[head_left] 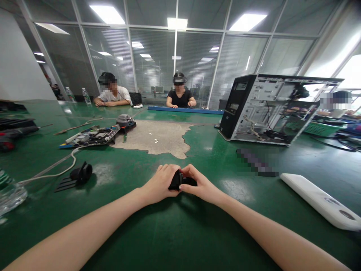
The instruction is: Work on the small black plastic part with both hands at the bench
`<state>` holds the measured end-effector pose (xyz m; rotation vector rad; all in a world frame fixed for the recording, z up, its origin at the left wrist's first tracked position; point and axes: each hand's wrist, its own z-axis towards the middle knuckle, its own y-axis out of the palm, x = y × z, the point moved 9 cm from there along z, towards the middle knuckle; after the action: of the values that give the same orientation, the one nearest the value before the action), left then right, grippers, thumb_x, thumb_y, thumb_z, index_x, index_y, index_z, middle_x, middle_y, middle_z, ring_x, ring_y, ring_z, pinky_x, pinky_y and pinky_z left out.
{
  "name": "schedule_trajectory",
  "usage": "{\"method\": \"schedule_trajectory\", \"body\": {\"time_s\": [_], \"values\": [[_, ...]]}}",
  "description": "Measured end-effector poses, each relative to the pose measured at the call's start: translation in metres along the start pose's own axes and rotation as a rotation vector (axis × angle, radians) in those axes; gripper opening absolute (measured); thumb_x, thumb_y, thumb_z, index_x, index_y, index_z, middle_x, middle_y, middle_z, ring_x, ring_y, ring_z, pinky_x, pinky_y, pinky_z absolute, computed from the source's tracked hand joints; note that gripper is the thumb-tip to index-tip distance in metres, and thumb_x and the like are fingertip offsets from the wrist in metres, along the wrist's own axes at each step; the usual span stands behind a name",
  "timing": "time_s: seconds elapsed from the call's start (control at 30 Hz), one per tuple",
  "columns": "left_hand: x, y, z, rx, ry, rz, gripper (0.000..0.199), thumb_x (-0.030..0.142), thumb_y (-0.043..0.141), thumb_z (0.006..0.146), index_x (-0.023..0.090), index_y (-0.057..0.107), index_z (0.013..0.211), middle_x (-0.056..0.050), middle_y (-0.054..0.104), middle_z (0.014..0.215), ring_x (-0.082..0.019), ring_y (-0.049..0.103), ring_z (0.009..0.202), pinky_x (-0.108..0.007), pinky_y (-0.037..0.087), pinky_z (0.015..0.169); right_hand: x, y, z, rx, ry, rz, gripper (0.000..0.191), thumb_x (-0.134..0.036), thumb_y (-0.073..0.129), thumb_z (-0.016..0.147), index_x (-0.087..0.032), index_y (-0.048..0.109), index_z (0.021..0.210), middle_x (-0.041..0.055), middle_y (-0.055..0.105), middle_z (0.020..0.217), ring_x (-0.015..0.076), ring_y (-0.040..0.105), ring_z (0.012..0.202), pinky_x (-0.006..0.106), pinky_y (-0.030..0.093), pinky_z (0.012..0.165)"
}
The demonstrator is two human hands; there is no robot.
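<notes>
Both of my hands meet over the green table, close to the middle of the view. My left hand [160, 185] is wrapped around a small boxy black object [175, 181], whose exact kind I cannot make out. From the other side, my right hand [203, 187] pinches the same piece between thumb and fingers, and a dark part of it shows inside the curl of that hand. My fingers hide much of the object. To the left lies a black plastic part [81, 172] with a round end and flat prongs.
Beyond my hands is a bare patch [163, 139] in the green tabletop. A circuit board [93, 136] and a cable [73, 160] lie left. An opened computer case [267, 109] and a white power bank or phone-like slab [318, 201] are right. Two people [180, 96] sit opposite.
</notes>
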<state>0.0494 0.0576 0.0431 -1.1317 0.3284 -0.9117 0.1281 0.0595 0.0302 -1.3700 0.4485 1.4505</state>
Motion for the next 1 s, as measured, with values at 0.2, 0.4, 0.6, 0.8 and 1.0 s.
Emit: {"method": "schedule_trajectory", "body": {"time_s": [0.2, 0.4, 0.6, 0.8, 1.0], "values": [[0.0, -0.001, 0.0, 0.018, -0.004, -0.019, 0.051, 0.029, 0.062, 0.065, 0.019, 0.035, 0.107, -0.005, 0.051, 0.099, -0.023, 0.046, 0.088, -0.035, 0.033, 0.076, 0.008, -0.002, 0.004, 0.078, 0.048, 0.084, 0.018, -0.034, 0.052, 0.078, -0.02, 0.046, 0.088, -0.0007, 0.056, 0.081, 0.0133, 0.055, 0.078, 0.029, 0.044, 0.073], [0.001, -0.002, 0.0, 0.022, -0.007, -0.032, 0.051, 0.03, 0.062, 0.066, 0.019, 0.035, 0.108, -0.006, 0.051, 0.1, -0.023, 0.047, 0.089, -0.035, 0.033, 0.076, 0.014, -0.001, 0.005, 0.077, 0.102, 0.116, 0.026, -0.032, 0.053, 0.076, -0.019, 0.045, 0.097, 0.0032, 0.054, 0.093, 0.0133, 0.056, 0.079, 0.029, 0.047, 0.07], [0.001, -0.001, 0.0, 0.014, -0.005, -0.013, 0.05, 0.028, 0.062, 0.065, 0.019, 0.035, 0.107, -0.005, 0.051, 0.098, -0.023, 0.047, 0.086, -0.034, 0.034, 0.074, 0.002, 0.001, 0.002, 0.0, 0.058, 0.148, 0.027, -0.027, 0.061, 0.071, -0.02, 0.044, 0.092, 0.0007, 0.054, 0.088, 0.015, 0.056, 0.086, 0.031, 0.045, 0.076], [0.0, 0.0, 0.0, 0.016, -0.005, 0.006, 0.051, 0.028, 0.062, 0.065, 0.019, 0.034, 0.107, -0.005, 0.05, 0.101, -0.023, 0.046, 0.087, -0.036, 0.033, 0.076, 0.005, 0.002, 0.005, 0.021, 0.061, 0.223, 0.021, -0.03, 0.058, 0.073, -0.02, 0.044, 0.084, -0.002, 0.053, 0.081, 0.0115, 0.056, 0.077, 0.027, 0.044, 0.07], [0.001, -0.001, 0.0, 0.014, -0.005, -0.008, 0.05, 0.029, 0.062, 0.066, 0.019, 0.035, 0.107, -0.005, 0.051, 0.099, -0.023, 0.046, 0.088, -0.035, 0.033, 0.076, 0.016, -0.002, 0.008, 0.084, 0.135, 0.178, 0.025, -0.034, 0.059, 0.072, -0.018, 0.046, 0.086, 0.0003, 0.055, 0.084, 0.0124, 0.056, 0.074, 0.029, 0.045, 0.069]]}}
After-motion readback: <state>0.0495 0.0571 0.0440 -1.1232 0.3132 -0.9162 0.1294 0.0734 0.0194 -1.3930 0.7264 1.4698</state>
